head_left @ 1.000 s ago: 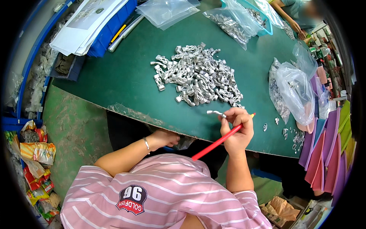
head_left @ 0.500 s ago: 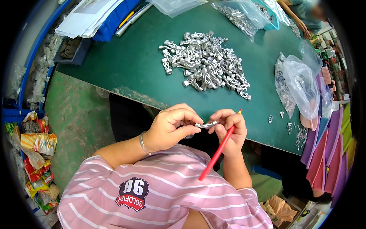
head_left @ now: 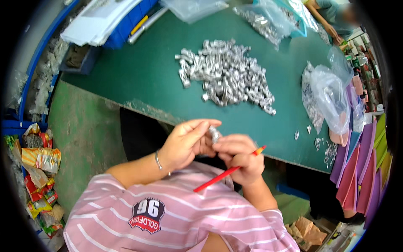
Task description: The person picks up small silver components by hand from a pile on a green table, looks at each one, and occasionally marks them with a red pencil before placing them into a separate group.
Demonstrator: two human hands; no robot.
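Observation:
Over the near edge of the table, my left hand (head_left: 182,143) pinches a small silver metal piece (head_left: 214,134) between thumb and fingers, the piece standing nearly upright. It resembles the twisted, ring-ended metal fittings (head_left: 231,73) heaped beyond my hands. My right hand (head_left: 244,161) is closed around a red pencil-like stick (head_left: 215,179) with a yellow band near its tip. The stick lies slantwise, its long end toward my shirt. Fingertips of the right hand meet the metal piece from the right. Motion blur hides the piece's fine detail.
Clear plastic bags (head_left: 331,98) and small scattered silver bits (head_left: 331,153) lie on the right of the green table (head_left: 138,80). Beyond are a bag of metal parts (head_left: 262,25) and a turquoise basket (head_left: 300,27). A blue bin (head_left: 121,31) stands far left. Another person's arm (head_left: 323,21) shows far right.
The metal piece has turned from lying level between both hands to nearly upright. My right hand has moved left and down, and the red stick has tipped flatter.

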